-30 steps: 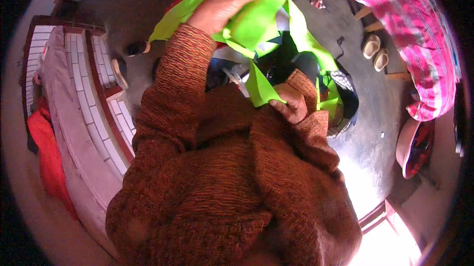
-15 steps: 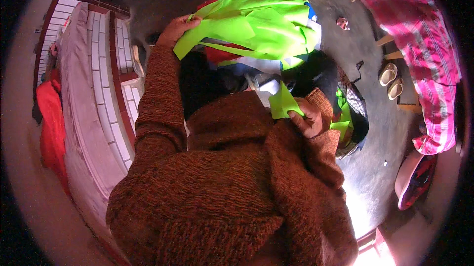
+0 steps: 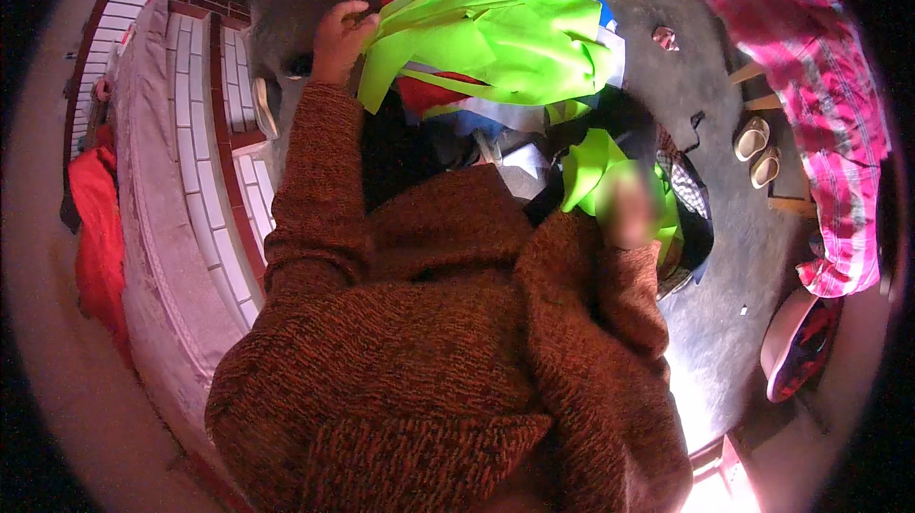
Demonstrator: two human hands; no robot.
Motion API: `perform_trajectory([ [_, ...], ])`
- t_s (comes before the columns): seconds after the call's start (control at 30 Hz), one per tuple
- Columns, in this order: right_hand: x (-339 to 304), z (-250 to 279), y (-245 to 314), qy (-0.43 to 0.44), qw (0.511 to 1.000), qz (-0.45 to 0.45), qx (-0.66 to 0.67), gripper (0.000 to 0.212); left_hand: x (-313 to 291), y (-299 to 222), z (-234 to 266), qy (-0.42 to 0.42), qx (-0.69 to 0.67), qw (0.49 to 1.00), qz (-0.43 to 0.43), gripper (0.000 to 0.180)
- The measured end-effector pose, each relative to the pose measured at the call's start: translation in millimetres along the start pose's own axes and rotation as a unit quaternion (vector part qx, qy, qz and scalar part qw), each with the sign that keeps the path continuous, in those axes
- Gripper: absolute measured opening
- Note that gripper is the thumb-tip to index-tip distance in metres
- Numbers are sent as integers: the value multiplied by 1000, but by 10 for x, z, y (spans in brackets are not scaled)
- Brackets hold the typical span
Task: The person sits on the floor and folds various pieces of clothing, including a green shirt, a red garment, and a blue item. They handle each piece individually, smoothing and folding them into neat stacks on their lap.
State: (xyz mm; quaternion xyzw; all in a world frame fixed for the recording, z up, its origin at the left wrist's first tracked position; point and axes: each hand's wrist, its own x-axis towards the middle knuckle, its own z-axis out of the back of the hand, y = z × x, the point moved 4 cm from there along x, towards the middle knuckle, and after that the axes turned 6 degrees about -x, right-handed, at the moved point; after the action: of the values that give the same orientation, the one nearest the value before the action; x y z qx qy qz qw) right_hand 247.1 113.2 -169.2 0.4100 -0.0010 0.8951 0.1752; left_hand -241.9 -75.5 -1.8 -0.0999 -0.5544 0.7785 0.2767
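A pile of bright green cloth pieces spreads out in front of me, with red, white and blue cloth showing at its edges. My left hand is at the pile's left edge, its fingers bent and apart, with the fingertips close against the green cloth. To the right, my right hand is smeared, so its fingers cannot be made out. A loose green cloth piece sticks up just beside it, over a dark bag that has more green cloth in it.
A pink plaid cloth hangs over wooden furniture at the right, near a pair of light shoes on the grey floor. A red-and-black basin-like object is lower right. White-tiled brickwork and a red cloth are at left.
My right hand has moved right toward the bag, along with the green piece it held. My left hand has drawn slightly up and its fingers no longer lie over the green cloth.
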Motion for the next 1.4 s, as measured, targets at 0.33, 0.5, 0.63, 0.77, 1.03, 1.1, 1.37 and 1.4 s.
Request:
perform_trajectory([
  [0.33,1117,608,353,-21,998,-36,53,43,-701,-559,-1357,79,324,879,-341,49],
  [0.5,244,136,-153,103,975,-182,74,28,-812,-370,-1546,83,393,856,-326,57],
  [0.63,967,372,202,152,980,-129,13,19,-824,-372,-1527,90,383,864,-314,58],
  [0.77,658,58,52,65,981,-113,146,11,-1102,-847,-1648,121,262,905,-312,53],
  [1.03,541,-12,64,94,925,-224,291,14,-1704,-870,-2022,348,-128,923,-106,44],
  [1.1,628,84,141,91,964,-108,223,16,-1737,-915,-2048,343,-120,912,-190,48],
  [1.37,1175,212,767,163,476,-544,671,51,-1768,-853,-2102,410,-209,884,-80,26],
  [1.4,997,85,671,141,478,-554,666,55,-1741,-778,-2128,401,-206,889,-82,23],
])
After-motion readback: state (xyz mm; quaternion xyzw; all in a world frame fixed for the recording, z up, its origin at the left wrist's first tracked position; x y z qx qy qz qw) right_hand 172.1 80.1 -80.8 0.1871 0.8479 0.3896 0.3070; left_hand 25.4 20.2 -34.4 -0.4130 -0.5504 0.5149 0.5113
